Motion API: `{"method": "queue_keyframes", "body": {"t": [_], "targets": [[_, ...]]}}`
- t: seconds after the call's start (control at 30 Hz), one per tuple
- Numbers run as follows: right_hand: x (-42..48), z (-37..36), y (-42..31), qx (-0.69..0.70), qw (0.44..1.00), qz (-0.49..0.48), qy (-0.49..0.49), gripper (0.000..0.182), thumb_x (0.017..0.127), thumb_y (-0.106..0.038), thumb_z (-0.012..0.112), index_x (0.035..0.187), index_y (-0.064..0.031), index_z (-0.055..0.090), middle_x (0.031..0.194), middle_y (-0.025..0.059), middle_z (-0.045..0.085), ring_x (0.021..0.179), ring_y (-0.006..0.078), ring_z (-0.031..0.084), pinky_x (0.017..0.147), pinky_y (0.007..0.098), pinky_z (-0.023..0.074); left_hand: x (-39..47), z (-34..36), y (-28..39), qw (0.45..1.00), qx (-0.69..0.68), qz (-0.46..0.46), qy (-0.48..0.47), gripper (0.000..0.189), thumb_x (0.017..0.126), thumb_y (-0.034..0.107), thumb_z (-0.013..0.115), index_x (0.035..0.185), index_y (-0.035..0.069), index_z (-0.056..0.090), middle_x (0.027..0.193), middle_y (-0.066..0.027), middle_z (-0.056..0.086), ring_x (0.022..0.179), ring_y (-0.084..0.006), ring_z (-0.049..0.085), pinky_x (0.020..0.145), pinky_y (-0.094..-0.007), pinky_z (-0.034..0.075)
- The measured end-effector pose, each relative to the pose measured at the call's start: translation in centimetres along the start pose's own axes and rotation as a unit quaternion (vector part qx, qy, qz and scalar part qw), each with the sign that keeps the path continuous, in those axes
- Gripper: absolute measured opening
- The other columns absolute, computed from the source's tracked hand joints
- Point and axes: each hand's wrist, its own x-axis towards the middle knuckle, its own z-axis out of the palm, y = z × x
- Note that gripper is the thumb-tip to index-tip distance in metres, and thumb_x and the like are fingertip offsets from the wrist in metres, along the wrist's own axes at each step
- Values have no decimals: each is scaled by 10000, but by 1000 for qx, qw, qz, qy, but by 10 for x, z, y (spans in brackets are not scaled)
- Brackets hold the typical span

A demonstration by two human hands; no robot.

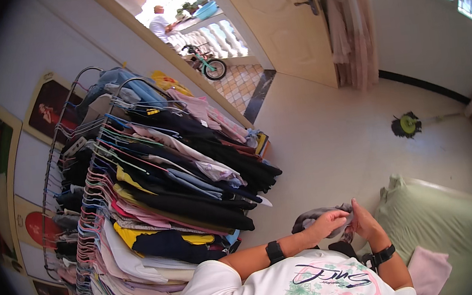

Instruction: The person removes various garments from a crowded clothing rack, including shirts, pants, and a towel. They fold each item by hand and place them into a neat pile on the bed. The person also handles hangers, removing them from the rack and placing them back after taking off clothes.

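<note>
A crumpled grey cloth item (311, 218), its kind unclear, hangs in front of my body near the bottom of the head view. The fingers of my left hand (332, 222) and my right hand (362, 222) meet around its upper edge. Both hands are closed on the fabric, close together. Part of the cloth is hidden behind my fingers and forearm. A folded pink cloth (430, 271) lies on the green bed sheet (448, 218) beside me.
A metal clothes rack (50, 161) full of hung garments (189, 202) stands at the left. A mop (405, 125) lies on the floor at the right. Beyond the open door (277, 18) are a small bicycle (208, 64) and another person (159, 24).
</note>
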Motion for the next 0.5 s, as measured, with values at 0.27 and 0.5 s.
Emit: {"method": "queue_keyframes", "body": {"t": [0.27,0.5], "targets": [[83,21,-85,-371,912,-157,-73,138,897,-63,632,1007,-11,699,843,-9,657,777,90,578,686,265,481,35,-35,91,869,330,251,269,257,900,70,641,1152,47,682,999,-80,680,939,-184,633,847,-282,492],[107,89,-176,-516,826,-161,-162,183,890,-169,718,859,1,660,668,-16,532,669,69,451,593,269,408,101,-148,77,906,348,207,123,258,850,96,648,1105,99,695,1001,-104,678,966,-289,629,853,-370,502]]}}
